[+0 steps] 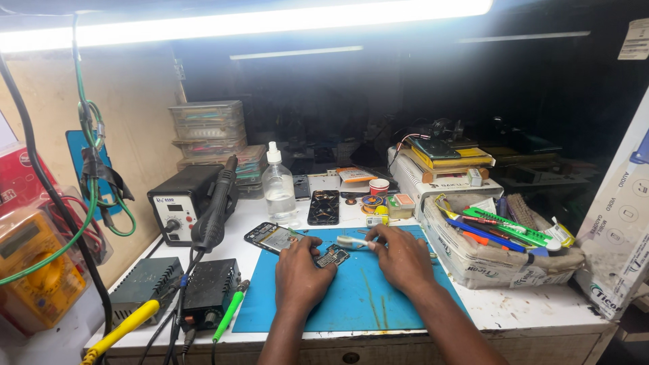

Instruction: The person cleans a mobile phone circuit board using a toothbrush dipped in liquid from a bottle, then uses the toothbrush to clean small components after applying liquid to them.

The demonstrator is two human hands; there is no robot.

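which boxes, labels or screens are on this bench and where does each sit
White carton: far right, leaning, blue icons and print.
Paper tag: top right, white, hanging.
Tool box: right of the blue mat, wrapped in printed white plastic.
Yellow meter: far left, grey display.
Black station: behind left hand, white front panel, small display.
Phone: left of the board, open, screen hidden.
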